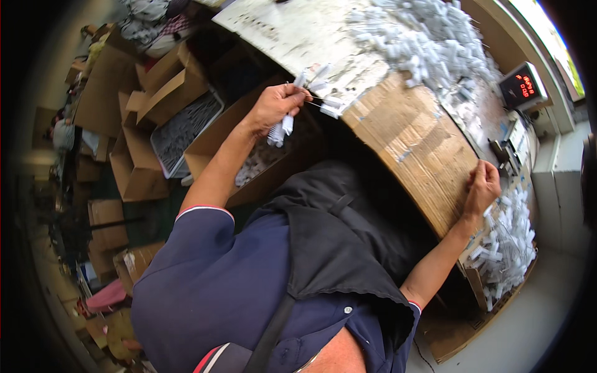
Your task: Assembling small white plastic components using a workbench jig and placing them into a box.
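My left hand (278,109), raised over the table's left edge, is closed around a bunch of small white brushes (283,129) with thin wire stems. Some of their white heads hang below the fingers, while others stick out above and to the right. At the right side of the table, my right hand (483,186) has its fingertips pinched together. Whatever they grip, if anything, is too small to see. Just beyond these fingers stands a small black metal fixture (507,156). A cardboard sheet (416,146) covers the table edge between my hands.
A big heap of white brushes (429,40) covers the far tabletop. More brushes fill a cardboard box (507,245) at the right. A digital display (522,87) with red digits stands by the wall. Left of me are open cardboard boxes (146,168) and a brush-filled tray (186,130).
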`<act>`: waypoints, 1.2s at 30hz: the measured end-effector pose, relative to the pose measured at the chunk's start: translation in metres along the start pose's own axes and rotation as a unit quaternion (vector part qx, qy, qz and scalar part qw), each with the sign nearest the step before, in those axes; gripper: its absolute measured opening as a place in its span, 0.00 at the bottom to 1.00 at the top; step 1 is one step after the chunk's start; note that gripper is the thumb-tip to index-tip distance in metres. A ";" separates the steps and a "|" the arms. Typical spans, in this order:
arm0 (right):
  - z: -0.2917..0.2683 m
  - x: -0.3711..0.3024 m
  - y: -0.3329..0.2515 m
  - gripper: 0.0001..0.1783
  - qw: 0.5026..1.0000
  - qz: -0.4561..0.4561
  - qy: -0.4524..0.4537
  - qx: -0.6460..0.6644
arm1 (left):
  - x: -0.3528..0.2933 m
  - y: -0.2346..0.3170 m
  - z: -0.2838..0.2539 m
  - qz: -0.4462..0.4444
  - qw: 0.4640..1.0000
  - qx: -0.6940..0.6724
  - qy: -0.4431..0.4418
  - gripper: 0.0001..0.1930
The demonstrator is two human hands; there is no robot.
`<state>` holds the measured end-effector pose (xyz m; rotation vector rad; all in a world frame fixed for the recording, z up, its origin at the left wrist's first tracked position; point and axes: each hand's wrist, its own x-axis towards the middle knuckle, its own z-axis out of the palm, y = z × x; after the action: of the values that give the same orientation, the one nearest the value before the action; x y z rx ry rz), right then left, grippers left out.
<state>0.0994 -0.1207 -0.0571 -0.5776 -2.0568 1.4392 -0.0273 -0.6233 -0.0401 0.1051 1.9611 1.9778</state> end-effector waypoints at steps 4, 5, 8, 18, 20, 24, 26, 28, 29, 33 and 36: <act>0.006 0.001 0.001 0.08 1.000 -0.011 0.008 0.002 | -0.029 -0.055 -0.096 -0.018 0.980 0.167 0.106 0.09; 0.009 0.002 0.002 0.08 1.000 -0.024 0.015 0.007 | -0.038 -0.073 -0.120 -0.030 0.961 0.242 0.131 0.09; -0.002 0.002 0.005 0.08 0.999 -0.023 0.033 0.002 | -0.044 -0.098 -0.137 -0.103 0.927 0.330 0.148 0.09; -0.034 -0.045 -0.006 0.07 0.990 -0.035 0.106 -0.081 | -0.027 -0.152 -0.160 -0.024 0.854 0.461 0.241 0.16; -0.058 -0.067 0.001 0.07 0.955 -0.116 0.180 -0.204 | -0.007 -0.151 -0.145 0.035 0.889 0.382 0.250 0.12; -0.048 -0.087 -0.015 0.04 0.904 -0.145 0.210 -0.341 | -0.005 -0.099 -0.092 0.094 0.926 0.239 0.276 0.10; -0.045 -0.086 -0.024 0.04 0.887 -0.093 0.197 -0.408 | 0.002 -0.077 -0.069 0.174 0.906 0.270 0.274 0.09; -0.057 -0.088 -0.022 0.10 0.846 -0.102 0.192 -0.487 | 0.020 -0.052 -0.009 0.206 0.911 0.265 0.240 0.09; -0.064 -0.090 -0.026 0.12 0.842 -0.082 0.190 -0.499 | 0.026 -0.042 0.022 0.255 0.919 0.232 0.192 0.08; -0.066 -0.086 -0.035 0.17 0.856 -0.004 0.157 -0.492 | 0.036 -0.002 0.140 0.422 0.894 0.151 -0.012 0.08; -0.060 -0.078 -0.030 0.21 0.860 -0.026 0.129 -0.493 | 0.042 0.016 0.210 0.479 0.856 0.149 -0.124 0.10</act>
<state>0.1963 -0.1374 -0.0282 -1.0146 -2.4377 0.1317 -0.0071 -0.4098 -0.0240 1.6020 2.2139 1.9350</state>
